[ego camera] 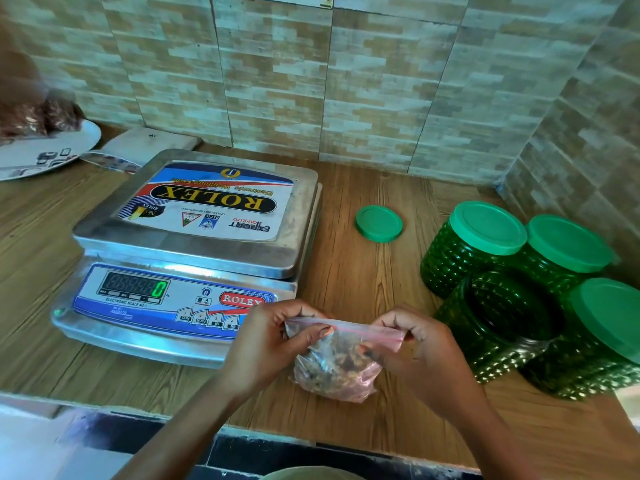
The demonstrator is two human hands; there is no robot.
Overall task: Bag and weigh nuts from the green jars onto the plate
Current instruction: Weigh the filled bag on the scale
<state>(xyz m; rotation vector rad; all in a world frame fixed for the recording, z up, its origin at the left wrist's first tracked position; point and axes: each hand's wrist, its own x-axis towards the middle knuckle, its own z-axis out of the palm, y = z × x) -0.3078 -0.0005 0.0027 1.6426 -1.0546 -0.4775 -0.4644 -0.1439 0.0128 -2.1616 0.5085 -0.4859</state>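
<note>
Both hands hold a small clear plastic zip bag of brown nuts (337, 367) just above the wooden counter (363, 271), in front of the silver electronic scale (194, 237). The left hand (273, 344) has its grip pinched on the left end of the bag's red zip strip; the right hand (420, 344) has its grip pinched on the right end. Whether the strip is pressed shut along its whole length cannot be told.

The main risk, as I judge it, is a partly sealed strip: if the bag is then tipped or dropped onto the scale pan, nuts could spill. The scale reads 0, so a bag set half off the pan would give a false weight. The open green studded jar (498, 323) stands just beside the right wrist, its round green lid (379, 223) lying apart on the counter; a careless sweep could knock it. The white patterned plate (45, 154), far left, already carries bagged nuts, and reaching there means crossing the scale.
</note>
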